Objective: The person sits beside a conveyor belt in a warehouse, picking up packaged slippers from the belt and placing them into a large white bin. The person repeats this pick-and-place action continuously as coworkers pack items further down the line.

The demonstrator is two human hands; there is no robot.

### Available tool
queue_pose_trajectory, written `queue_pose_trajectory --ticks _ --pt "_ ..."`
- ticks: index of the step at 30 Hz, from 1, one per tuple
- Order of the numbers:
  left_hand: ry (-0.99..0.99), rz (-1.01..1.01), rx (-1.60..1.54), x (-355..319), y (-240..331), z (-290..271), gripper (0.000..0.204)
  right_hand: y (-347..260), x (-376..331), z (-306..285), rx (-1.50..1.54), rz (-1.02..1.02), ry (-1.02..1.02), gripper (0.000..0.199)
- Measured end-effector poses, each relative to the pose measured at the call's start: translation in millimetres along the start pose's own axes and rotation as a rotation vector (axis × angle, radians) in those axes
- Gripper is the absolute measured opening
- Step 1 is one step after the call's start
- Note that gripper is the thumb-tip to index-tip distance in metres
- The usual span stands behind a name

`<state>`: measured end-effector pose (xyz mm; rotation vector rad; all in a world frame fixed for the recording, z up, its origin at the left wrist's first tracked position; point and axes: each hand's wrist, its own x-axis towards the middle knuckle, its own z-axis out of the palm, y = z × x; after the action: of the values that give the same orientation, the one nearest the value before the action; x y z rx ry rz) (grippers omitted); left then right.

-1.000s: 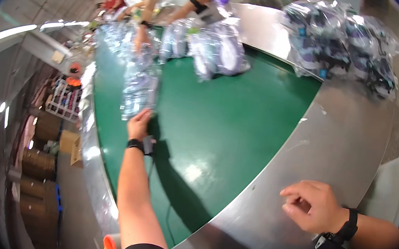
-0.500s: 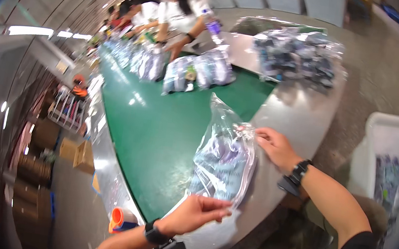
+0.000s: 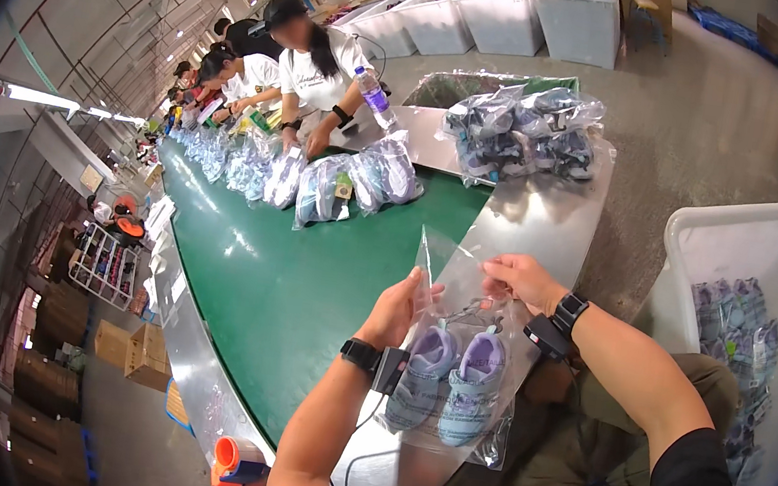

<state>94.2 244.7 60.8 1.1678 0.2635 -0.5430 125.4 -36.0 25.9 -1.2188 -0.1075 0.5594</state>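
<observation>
A clear plastic bag lies on the metal table edge, its mouth pointing away from me. Inside rests a pair of small light-blue shoes with lilac linings, side by side, toes toward me. A thin dark loop shows above the heels. My left hand pinches the bag's left edge near the mouth. On the opposite side, my right hand is closed on the upper right edge, fingertips together. Both wrists carry black straps with small boxes.
Bagged shoes line the far side of the green belt. A co-worker stands behind them. More bagged shoes are piled at the far right. A white bin stands right; an orange tape dispenser sits at the near left.
My left hand has gone from the bag's near end up to its mouth. The bag now lies closer to me, its shoes plainly visible. My right hand still grips near the mouth.
</observation>
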Motion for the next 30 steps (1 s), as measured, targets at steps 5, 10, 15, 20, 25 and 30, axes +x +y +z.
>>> queue_pose_trajectory --ticks 5,10,15,20,25,30 --pt "0.003 0.279 -0.013 -4.1 22.8 10.2 0.017 -44.9 -18.3 0.6 -0.163 -0.217 0.145 0.017" --pt "0.153 0.628 0.227 -62.6 115.9 48.1 0.013 -140.8 -29.8 12.5 -0.273 -0.574 0.247 0.014" --pt "0.12 1.009 0.424 -112.3 162.6 69.7 0.013 -215.0 -55.1 53.7 -0.438 -0.905 0.308 0.016" --pt "0.22 0.956 0.823 -150.1 91.3 64.8 0.008 -174.9 -118.7 28.8 -0.815 -0.833 0.333 0.011" --pt "0.122 1.004 1.224 -153.9 -19.0 63.1 0.018 -98.5 -182.6 -21.1 -1.163 -0.832 0.04 0.012" --pt "0.201 0.854 1.153 -193.3 -72.3 82.5 0.032 -84.9 -217.6 -29.8 -1.267 -0.841 -0.141 0.015"
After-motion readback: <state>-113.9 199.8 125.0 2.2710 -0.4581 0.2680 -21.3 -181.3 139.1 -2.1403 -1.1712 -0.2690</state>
